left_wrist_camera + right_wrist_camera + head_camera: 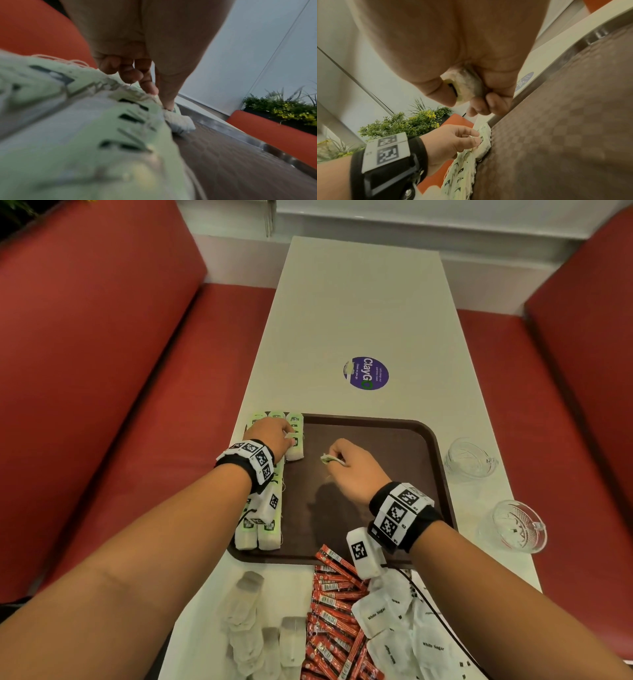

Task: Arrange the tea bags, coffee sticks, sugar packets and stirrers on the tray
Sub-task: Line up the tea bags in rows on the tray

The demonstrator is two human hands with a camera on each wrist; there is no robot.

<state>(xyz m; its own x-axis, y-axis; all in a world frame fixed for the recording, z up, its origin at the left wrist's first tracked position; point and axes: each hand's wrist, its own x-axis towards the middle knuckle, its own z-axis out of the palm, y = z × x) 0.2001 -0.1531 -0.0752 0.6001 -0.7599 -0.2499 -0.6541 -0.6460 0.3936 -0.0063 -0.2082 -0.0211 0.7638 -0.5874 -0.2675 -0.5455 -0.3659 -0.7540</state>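
Note:
A brown tray (376, 474) lies on the white table. Green-and-white tea bags (263, 529) lie in rows along its left edge. My left hand (274, 436) rests on the far rows and pinches the top of one tea bag (178, 120) between thumb and forefinger. My right hand (346, 463) hovers over the tray's middle, fingers curled round another tea bag (467, 85) whose end sticks out (327, 459). Off the tray near me lie red coffee sticks (332, 611) and white sugar packets (394, 621). I see no stirrers.
Pale translucent sachets (246, 607) lie on the table at the near left. Two glass cups (469, 460) (517, 525) stand right of the tray. A round purple sticker (366, 373) marks the table beyond. Red benches (102, 371) flank both sides.

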